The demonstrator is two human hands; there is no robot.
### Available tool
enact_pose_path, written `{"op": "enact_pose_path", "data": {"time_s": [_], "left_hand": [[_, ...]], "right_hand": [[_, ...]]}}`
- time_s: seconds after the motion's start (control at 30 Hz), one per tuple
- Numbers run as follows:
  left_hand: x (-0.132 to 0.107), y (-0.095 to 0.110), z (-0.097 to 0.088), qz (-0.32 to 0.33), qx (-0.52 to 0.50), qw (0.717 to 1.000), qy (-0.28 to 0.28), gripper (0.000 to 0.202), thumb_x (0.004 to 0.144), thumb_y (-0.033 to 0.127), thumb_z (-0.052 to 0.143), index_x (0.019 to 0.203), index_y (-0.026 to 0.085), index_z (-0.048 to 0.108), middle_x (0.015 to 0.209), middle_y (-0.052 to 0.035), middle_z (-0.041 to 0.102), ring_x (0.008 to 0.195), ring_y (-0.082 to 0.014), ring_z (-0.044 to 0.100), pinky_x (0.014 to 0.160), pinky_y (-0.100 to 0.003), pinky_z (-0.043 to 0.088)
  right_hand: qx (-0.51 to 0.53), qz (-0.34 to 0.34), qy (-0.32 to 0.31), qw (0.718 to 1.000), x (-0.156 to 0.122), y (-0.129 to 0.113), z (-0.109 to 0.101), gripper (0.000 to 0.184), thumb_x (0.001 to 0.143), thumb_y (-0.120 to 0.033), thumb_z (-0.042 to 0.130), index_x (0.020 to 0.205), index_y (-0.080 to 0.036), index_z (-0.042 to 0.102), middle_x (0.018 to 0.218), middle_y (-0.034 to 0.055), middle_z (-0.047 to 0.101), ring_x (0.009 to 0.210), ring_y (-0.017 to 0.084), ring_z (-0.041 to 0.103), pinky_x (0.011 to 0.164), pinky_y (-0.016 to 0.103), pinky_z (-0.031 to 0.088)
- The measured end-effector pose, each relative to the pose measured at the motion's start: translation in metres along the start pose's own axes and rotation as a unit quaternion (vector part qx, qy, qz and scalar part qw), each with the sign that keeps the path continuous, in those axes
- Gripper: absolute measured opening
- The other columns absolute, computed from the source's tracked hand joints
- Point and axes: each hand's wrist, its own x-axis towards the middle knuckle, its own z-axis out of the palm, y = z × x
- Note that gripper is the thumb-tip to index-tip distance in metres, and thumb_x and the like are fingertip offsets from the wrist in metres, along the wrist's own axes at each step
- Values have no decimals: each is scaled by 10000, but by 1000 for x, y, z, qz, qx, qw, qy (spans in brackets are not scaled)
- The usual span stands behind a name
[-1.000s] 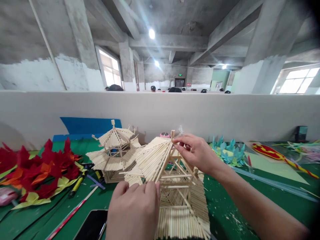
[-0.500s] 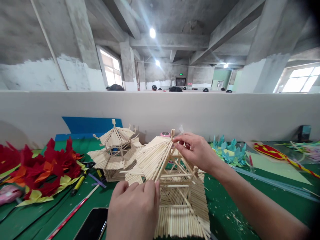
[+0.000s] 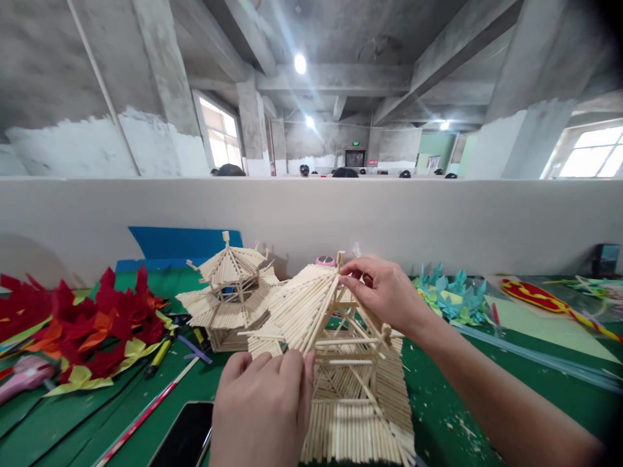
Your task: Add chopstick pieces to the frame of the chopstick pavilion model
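A model pavilion (image 3: 341, 428) built of thin wooden sticks stands in front of me, its upper roof (image 3: 299, 301) only partly covered with sticks. Along the edge of that covered part, a wooden stick (image 3: 324, 316) slopes down from the peak. My right hand (image 3: 384, 288) pinches at its upper end, with thumb and forefinger beside the peak post. At the lower end is my left hand (image 3: 263, 402), closed with fingers curled over the roof's bottom edge; its fingertips are partly hidden. The open frame shows right of the stick.
A second stick pavilion (image 3: 226, 292) stands behind on the left. Red paper flowers (image 3: 107, 318), a pink glue gun (image 3: 26, 376) and a phone (image 3: 183, 434) lie left. Blue paper flowers (image 3: 452, 292) and clear strips (image 3: 530, 353) lie right. A white partition (image 3: 311, 214) rises behind.
The view has shifted slightly, so everything sits a little further right. Both hands keep their places on the roof, with hardly any visible movement.
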Motion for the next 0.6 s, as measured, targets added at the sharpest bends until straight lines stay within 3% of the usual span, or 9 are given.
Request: {"op": "enact_pose_path", "data": {"time_s": [0.6], "left_hand": [[3, -5, -7, -4, -50, 999, -8, 232, 790, 247, 450, 569, 207, 508, 472, 25, 549, 474, -173, 522, 612, -343, 293]], "right_hand": [[12, -2, -2, 1000, 0, 3, 3, 116, 793, -215, 511, 825, -221, 622, 749, 10, 604, 659, 127, 539, 612, 259, 405]]}}
